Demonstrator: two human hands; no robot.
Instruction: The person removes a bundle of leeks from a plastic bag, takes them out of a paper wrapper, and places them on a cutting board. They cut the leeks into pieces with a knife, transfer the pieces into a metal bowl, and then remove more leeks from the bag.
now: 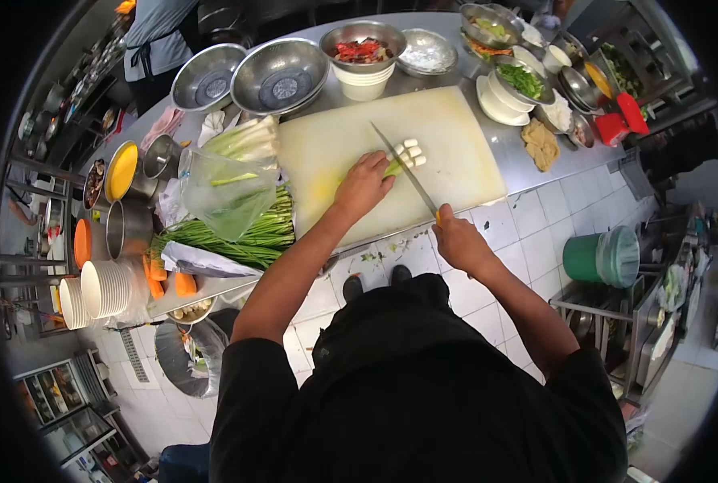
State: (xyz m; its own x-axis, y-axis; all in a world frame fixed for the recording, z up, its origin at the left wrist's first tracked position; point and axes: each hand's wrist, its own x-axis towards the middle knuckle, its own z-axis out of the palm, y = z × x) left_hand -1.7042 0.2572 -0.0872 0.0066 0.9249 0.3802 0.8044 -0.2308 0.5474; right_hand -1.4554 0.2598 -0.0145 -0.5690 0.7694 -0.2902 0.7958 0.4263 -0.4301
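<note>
My left hand [364, 183] presses down on a small bunch of spring onions [407, 156] lying on the white cutting board [455, 129]; their white ends stick out past my fingers. My right hand [458, 238] grips the handle of a long knife [403, 169], whose blade slants across the board and rests by the onions near my left fingertips. More spring onions [242, 233] lie heaped at the board's left, partly under a clear plastic bag [228, 191].
Two large steel bowls [282, 76] and a bowl of red chopped food [363, 50] stand behind the board. Plates and bowls of ingredients [522, 80] crowd the right. Stacked white bowls [105, 288], carrots [171, 283] and pots sit left. A green bin [602, 258] stands on the floor. Another person [158, 40] is at the far left.
</note>
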